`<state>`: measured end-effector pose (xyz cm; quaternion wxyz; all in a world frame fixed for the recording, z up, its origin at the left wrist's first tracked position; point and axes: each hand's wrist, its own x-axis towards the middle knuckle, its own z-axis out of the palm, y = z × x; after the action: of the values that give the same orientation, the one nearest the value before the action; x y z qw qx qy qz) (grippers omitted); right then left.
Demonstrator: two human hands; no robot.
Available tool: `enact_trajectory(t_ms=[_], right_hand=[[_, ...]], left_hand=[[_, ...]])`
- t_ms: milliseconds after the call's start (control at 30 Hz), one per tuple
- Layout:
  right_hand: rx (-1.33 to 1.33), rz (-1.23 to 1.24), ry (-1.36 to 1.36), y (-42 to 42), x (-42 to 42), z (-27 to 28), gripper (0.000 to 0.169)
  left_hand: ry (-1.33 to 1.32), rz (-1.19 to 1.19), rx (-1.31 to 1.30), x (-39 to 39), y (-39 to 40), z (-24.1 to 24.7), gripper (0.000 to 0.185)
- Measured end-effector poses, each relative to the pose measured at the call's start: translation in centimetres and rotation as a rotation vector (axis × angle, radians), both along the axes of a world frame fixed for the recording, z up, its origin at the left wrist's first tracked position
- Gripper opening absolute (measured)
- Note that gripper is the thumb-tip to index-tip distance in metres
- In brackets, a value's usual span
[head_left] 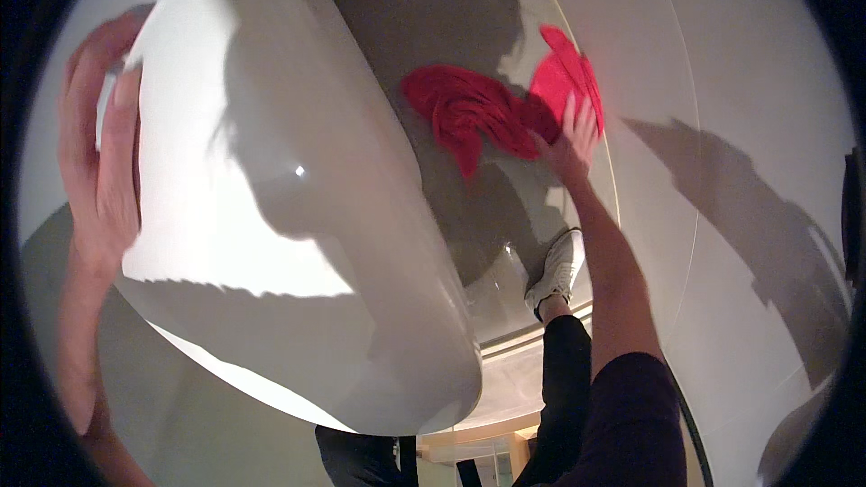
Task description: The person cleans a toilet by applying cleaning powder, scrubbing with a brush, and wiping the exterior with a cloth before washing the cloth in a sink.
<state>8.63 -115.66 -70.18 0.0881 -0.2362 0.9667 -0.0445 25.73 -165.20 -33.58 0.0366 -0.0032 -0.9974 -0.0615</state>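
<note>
My left hand [101, 149] grips the far-left rim of a large glossy white fixture [379, 216] that looks like a freestanding bathtub, its thumb on the near side and its fingers over the outside. To the right, my right hand [575, 142] presses on a red cloth [473, 105] at the foot of the wall. The cloth is bunched and twisted on the grey floor, and its right end is pushed up against the wall joint. My fingertips rest on that right end; part of the palm side is hidden.
A pale wall [744, 216] curves along the right side. My foot in a white shoe [558, 267] stands on the floor [487, 311] between fixture and wall, just in front of a threshold strip [514, 341]. Shadows of my head and arms fall over the floor, fixture and wall.
</note>
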Motion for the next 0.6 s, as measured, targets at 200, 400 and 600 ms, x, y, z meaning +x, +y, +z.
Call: enact_trajectory(t_ms=[200, 400, 600], right_hand=[[0.116, -0.568, 0.021, 1.5, 11.0, 2.6, 0.122], [0.217, -0.628, -0.431, -8.3, 14.2, 9.4, 0.109], [-0.173, -0.031, -0.141, -16.4, 8.6, 11.5, 0.074]], left_hand=[[0.085, -0.132, -0.163, -8.6, -9.2, 1.8, 0.044], [0.300, -0.053, -0.047, -10.2, -13.4, 5.9, 0.040], [0.200, 0.634, 0.139, 17.5, -12.6, 13.8, 0.049]])
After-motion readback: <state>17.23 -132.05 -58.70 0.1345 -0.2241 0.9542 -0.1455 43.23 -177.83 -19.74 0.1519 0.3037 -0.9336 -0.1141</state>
